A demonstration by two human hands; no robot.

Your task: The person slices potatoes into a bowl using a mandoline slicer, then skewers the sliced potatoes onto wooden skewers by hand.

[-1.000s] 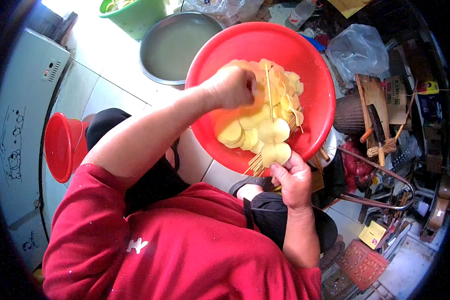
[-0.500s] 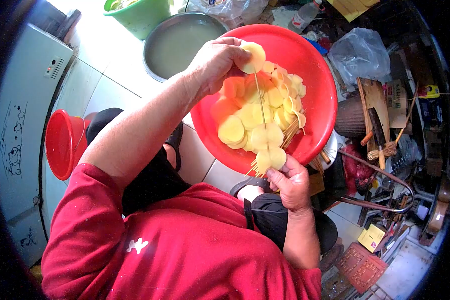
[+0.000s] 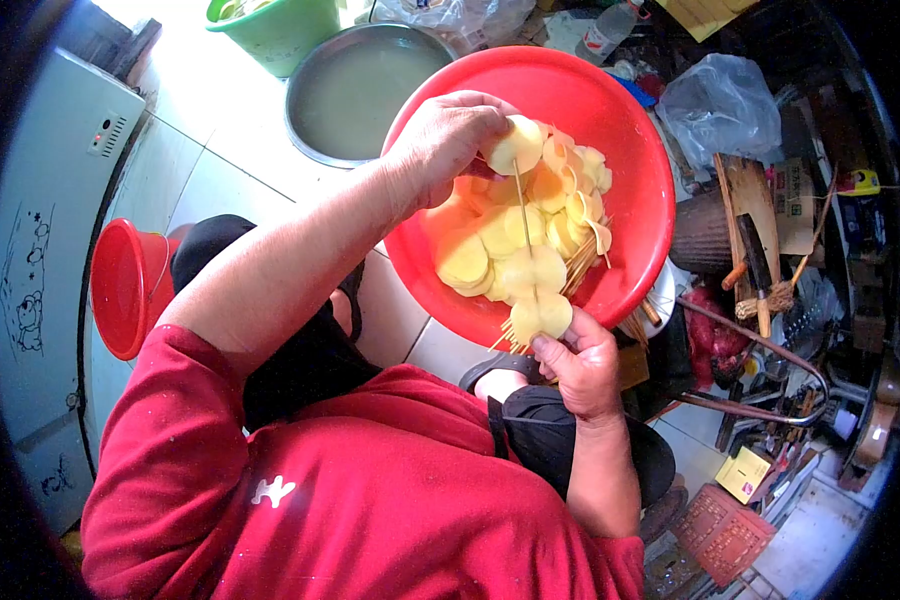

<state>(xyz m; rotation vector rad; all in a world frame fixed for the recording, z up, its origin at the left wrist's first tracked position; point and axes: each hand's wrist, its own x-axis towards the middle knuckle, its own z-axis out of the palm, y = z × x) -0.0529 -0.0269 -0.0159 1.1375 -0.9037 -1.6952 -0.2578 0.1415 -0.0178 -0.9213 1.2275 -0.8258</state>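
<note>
Seen from above, a seated person in a red top works with both arms stretched over a large red basin (image 3: 631, 190). The left hand (image 3: 444, 146), at the far left of the basin, pinches a round, pale yellow upper potato slice (image 3: 515, 145) between thumb and fingers. Its arm reaches well out, with the wrist bent towards the slice. The right hand (image 3: 582, 372) is nearer, at the basin's near rim, forearm pointing away from the body; its thumb and fingers press on the lowest of the lower potato slices (image 3: 538, 312).

A thin bamboo skewer (image 3: 526, 218) runs between the hands, through the lower slices and up to the upper slice. Threading appears to be in hand; moving the upper slice along calls for a light grip and a skewer kept straight. Whether that slice is already pierced is hard to tell.

Below, inside the basin, lie a heap of potato slices (image 3: 465, 258) and a bundle of skewers (image 3: 583, 266). A metal basin of cloudy liquid (image 3: 370, 90) stands at far left.
</note>
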